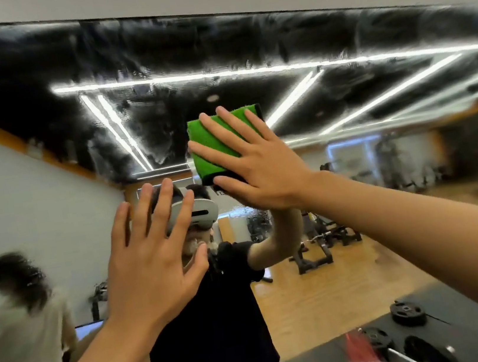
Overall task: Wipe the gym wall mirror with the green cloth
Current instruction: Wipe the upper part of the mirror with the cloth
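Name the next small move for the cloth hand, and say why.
Probably slide the right hand, pressed flat on the green cloth, up and leftward across the mirror: cloudy streaks show on the glass there, while the left hand is spread open lower down.

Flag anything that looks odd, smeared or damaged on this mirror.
The mirror is hazy in its upper part with smeared streaks, plainest over the reflected dark ceiling and light strips beside the green cloth, which the right hand presses flat on the glass. No crack or spill shows. The left hand is open.
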Motion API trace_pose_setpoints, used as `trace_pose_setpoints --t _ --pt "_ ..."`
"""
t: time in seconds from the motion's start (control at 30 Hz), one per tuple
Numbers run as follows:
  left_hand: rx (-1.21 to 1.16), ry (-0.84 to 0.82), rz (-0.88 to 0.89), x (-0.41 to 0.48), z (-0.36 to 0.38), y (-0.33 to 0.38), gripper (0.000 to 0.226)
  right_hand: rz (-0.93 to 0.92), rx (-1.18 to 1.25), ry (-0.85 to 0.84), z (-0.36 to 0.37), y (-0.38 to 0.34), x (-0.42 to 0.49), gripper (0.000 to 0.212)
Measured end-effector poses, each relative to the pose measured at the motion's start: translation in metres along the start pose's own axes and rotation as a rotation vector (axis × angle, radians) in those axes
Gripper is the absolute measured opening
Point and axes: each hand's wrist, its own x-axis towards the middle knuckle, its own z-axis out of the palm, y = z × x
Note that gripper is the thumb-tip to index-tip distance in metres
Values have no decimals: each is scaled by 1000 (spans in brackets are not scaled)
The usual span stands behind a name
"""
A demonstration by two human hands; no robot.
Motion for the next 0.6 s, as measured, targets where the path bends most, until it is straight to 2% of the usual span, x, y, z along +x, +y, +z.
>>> trace_pose_setpoints --t 0.03,0.1,0.17,0.27,0.3,0.33,0.47,0.6 --pt "0 2 -5 0 0 1 75 -26 -14 -11 1 18 -17 64" --pt "-11 5 -13 1 -1 4 76 72 -32 3 2 54 -47 64" --pt "-16 -5 -22 3 -1 6 77 347 17 55 2 77 -60 66" --pt "-9 -9 -36 2 0 6 77 902 203 114 -2 61 -16 71" --pt "-8 -8 -36 2 0 6 77 962 226 136 -4 47 5 71" --pt "-11 -7 -35 2 0 5 77 934 211 155 -5 31 23 69" --pt "-9 3 -24 1 -1 2 75 519 92 161 2 -29 54 66" --pt "-14 -1 -21 0 -2 1 76 117 21 111 3 -22 26 64"
